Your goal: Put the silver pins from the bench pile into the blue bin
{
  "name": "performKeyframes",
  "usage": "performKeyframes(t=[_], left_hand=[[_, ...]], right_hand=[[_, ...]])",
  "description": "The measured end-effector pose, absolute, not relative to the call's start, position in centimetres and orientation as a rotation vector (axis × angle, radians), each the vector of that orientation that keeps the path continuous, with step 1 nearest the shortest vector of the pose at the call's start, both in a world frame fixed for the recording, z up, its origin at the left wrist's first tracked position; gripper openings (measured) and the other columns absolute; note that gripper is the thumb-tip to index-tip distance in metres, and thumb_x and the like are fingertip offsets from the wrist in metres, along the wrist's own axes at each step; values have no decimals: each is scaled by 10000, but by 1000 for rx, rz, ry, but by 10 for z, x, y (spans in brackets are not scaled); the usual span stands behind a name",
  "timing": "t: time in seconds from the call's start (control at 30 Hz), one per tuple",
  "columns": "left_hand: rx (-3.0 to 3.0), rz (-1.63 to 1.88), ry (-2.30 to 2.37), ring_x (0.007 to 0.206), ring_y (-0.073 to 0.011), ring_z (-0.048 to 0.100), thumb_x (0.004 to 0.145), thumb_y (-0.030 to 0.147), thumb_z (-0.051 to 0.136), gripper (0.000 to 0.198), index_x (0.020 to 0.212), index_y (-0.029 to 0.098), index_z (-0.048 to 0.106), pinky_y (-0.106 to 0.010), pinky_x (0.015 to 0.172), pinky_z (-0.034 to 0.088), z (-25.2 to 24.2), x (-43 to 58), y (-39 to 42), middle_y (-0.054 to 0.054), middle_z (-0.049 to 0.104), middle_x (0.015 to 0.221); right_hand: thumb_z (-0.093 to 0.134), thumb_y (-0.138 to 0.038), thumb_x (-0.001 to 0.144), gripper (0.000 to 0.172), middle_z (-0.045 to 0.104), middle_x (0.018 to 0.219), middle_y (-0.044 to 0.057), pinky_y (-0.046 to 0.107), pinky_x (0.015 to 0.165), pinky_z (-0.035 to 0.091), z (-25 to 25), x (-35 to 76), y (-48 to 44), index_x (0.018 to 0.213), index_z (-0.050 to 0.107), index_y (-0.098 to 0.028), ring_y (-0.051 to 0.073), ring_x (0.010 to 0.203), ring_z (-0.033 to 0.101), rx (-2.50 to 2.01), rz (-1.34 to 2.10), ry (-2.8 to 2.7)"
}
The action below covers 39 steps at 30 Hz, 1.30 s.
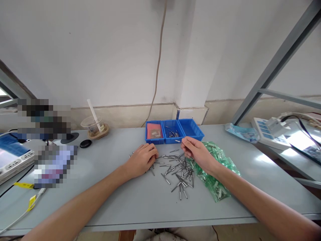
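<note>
A matte, pale plaster wall [112,50] backs the scene, with a thin beige cable [159,60] curving down it. Below spreads a smooth grey desk [120,204] with a straight front edge, and at the right a painted metal frame [278,60] slants up in square-edged bars. On the desk's right half lies a crinkled, translucent green plastic bag [215,187], lumpy with small pieces and partly behind the right forearm. Near the wall, three rectangular blue plastic bins [198,138] stand side by side; a flat, glossy red packet [153,128] sits in the left one and slender metal pieces [173,134] in the middle one. The left hand [142,159] rests on the desk, fingers curled down; I cannot tell whether they grip anything. The right hand [195,150], just in front of the bins, has thumb and fingertips pinched together on a slim metal pin [178,141], its bright tip pointing left. Between the hands and nearer the front edge, loose pins [183,174], cylindrical with shiny and darker sections, lie crisscrossed on the desk.
</note>
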<state>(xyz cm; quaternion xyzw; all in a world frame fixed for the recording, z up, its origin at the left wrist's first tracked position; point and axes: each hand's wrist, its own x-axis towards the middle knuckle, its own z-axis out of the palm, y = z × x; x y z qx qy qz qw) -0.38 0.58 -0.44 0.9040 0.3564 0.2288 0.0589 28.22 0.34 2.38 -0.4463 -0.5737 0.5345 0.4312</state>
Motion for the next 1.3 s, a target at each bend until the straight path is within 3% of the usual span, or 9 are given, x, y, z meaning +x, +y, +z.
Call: performKeyframes(t=[0.07,0.23,0.4,0.93,1.3], left_hand=[[2739,692,1086,896,-199,554,1039,83,445,202,962,207,585,-356,832,439,-5,-4,6,-30,633,1023],[2742,687,1080,898,-199,555,1043,86,441,202,968,208,583,-356,837,442,-5,-4,6,-29,634,1028],[2746,691,1085,895,-199,554,1040,84,436,209,967,207,588,-361,840,447,-6,-5,6,-33,635,1023],[2738,701,1075,903,-200,555,1034,73,436,212,975,211,586,-361,831,444,-5,-4,6,-31,634,1026],[2731,702,1069,911,-201,554,1049,93,426,214,978,212,589,-359,836,448,-5,-4,6,-31,634,1035]], right_hand=[[604,-567,1022,377,560,855,-12,293,611,353,24,282,3,861,569,-228,116,635,415,-1102,1326,-1434],[658,-547,992,304,502,773,-39,290,612,367,23,281,3,953,606,-249,127,646,446,-1134,1268,-1475],[724,-530,943,295,543,863,-29,296,622,385,19,283,5,1005,625,-259,123,653,461,-1148,1231,-1477],[658,-571,984,339,483,694,-44,291,614,344,21,284,5,933,616,-239,135,640,438,-1159,1269,-1445],[730,-575,936,381,581,852,-2,286,584,337,23,283,4,876,618,-216,111,629,405,-1073,1380,-1373]])
